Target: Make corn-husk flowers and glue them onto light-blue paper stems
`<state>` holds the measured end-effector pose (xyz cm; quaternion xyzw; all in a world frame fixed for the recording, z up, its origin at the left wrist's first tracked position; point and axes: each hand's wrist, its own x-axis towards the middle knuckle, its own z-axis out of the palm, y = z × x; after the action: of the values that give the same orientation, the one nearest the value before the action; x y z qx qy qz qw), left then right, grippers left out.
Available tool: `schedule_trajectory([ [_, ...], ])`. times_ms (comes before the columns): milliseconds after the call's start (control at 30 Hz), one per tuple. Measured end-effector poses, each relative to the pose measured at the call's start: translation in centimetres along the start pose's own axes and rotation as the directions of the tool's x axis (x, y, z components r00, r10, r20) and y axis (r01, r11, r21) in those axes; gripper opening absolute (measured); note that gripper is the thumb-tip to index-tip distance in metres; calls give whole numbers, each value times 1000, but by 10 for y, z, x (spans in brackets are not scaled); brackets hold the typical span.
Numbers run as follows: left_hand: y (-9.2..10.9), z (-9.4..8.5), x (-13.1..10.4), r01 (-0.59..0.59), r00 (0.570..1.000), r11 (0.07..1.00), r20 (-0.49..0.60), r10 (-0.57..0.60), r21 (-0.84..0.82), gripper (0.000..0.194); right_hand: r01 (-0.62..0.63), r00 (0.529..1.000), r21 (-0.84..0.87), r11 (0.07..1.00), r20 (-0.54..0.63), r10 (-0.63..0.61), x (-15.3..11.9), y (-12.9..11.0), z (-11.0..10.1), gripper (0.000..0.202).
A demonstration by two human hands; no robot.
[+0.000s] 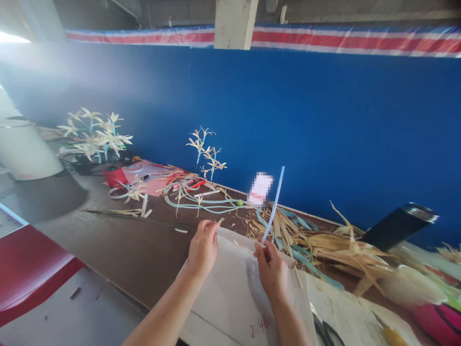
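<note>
My right hand (271,269) pinches the lower end of a long, thin, translucent whitish stick (274,206), which slants up to the right. My left hand (204,246) is closed, with a small pale scrap (220,221) showing at its fingertips; it looks like a bit of dried husk. Both hands are over a whitish board (230,283) with red handwriting near its lower edge. Dried husk strips (298,240), tan and bluish, lie in a heap just past my right hand. Scissors (326,331) with black handles are partly cut off at the bottom.
Husk flowers (99,134) on blue stems stand at the back left, with two smaller sprays (207,154) mid-table. Coiled pale tubing (201,204), pens and a red roll (115,177) lie behind. A dark tumbler (399,226) leans at right. A blue wall (324,129) bounds the table.
</note>
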<state>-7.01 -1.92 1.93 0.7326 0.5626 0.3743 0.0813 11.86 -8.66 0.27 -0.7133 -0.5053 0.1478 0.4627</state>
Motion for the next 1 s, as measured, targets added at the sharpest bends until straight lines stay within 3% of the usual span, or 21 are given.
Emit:
schedule_trajectory([
  [233, -2, 3, 0, 93, 994, 993, 55, -98, 75, 56, 12, 1000, 20, 1000, 6, -12, 0, 2, 0, 45],
  [567, -3, 4, -2, 33, 996, 990, 81, -44, 137, 68, 22, 1000, 29, 999, -2, -22, 0, 2, 0, 43],
  [833, -2, 3, -4, 54, 998, 989, -41, -48, 140, 67, 28, 999, 56, 998, -20, -27, 0, 0, 1, 43],
  [1000, 9, -15, -3, -3, 980, 997, -196, 18, 76, 57, 19, 999, 58, 998, -37, -17, 0, 1, 1, 44],
])
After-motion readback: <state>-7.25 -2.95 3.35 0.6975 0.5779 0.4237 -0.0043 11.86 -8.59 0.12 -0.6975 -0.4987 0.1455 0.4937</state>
